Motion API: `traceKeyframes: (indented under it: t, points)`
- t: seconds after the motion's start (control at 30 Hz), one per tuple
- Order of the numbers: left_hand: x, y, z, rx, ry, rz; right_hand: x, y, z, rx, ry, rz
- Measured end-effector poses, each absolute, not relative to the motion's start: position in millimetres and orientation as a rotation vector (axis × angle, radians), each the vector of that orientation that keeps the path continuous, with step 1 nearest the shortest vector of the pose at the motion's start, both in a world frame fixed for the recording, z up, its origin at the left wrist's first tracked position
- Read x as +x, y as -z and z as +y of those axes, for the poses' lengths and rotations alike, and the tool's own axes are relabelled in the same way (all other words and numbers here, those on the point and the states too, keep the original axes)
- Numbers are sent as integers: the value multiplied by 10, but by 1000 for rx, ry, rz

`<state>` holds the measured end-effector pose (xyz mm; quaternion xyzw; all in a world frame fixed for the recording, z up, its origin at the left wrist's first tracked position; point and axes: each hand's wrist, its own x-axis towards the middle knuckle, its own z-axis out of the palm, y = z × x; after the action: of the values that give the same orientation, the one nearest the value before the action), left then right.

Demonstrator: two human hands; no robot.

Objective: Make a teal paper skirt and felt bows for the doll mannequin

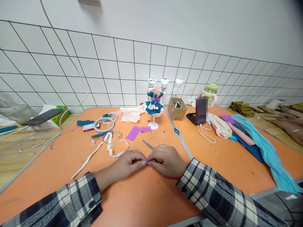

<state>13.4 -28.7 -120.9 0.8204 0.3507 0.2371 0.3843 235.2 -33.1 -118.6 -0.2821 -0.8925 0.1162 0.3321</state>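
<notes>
My left hand [132,164] and my right hand [167,160] meet above the orange mat, fingertips pinched together. Between them is a tiny purple piece [147,162], mostly covered by the fingers; it looks like fabric. Scissors [148,144] show a blade beyond my right hand and a dark handle by its fingers; whether that hand holds them or they lie beneath it, I cannot tell. Just past the hands lie two purple fabric pieces [133,133] and a curling white ribbon [88,160]. A miniature dress form [154,107] in a teal, white and pink ruffled dress stands behind.
Ribbon rolls [104,125] and a small red-and-white box [88,127] sit at left. Behind are white mini dress forms [178,83], a cardboard box [177,110], a phone on a stand [201,110] and a bottle [210,92]. Fabrics [258,135] and another person's hands [287,121] are right.
</notes>
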Motion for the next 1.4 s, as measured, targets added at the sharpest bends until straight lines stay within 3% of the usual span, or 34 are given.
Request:
traceKeyframes:
  t: [0.33,0.7,1.07,1.2,1.4]
  points:
    - [149,1284,-224,1770,-905,1130,2344,1224,-279,-1058,-374,-2098]
    - [200,1289,-292,2195,-739,1047,2306,1266,-309,-968,-280,-2294]
    - [193,1284,-282,2220,-736,1082,2282,1237,-335,-1027,-244,-2301]
    - [194,1275,-283,1987,-911,1147,2268,1258,-308,-1105,-487,-2115]
    - [190,1204,-254,1801,-1088,1061,2147,1298,-244,-1080,-1396,-1471]
